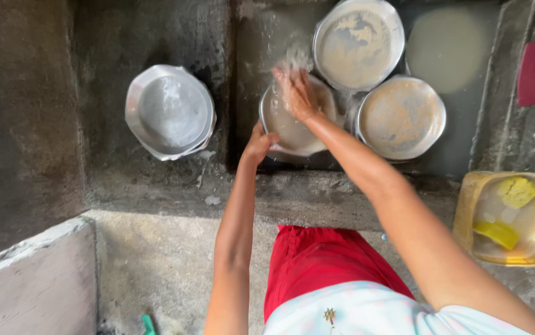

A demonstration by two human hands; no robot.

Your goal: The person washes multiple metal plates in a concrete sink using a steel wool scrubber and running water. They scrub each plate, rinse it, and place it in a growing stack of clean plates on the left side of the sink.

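Around the tilted plate we find little free room. Beyond it a soiled plate touches its far rim, and to its right a second soiled plate crowds close. Left of it the concrete divider stands as a wall, with a clean plate stack past that. Nearer than the plate, the bare ledge lies open.

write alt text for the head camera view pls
Seen from above, a person's left hand grips the rim of a round metal plate in a wet concrete sink while the right hand rubs its inside. Two dirty plates lie beside it.
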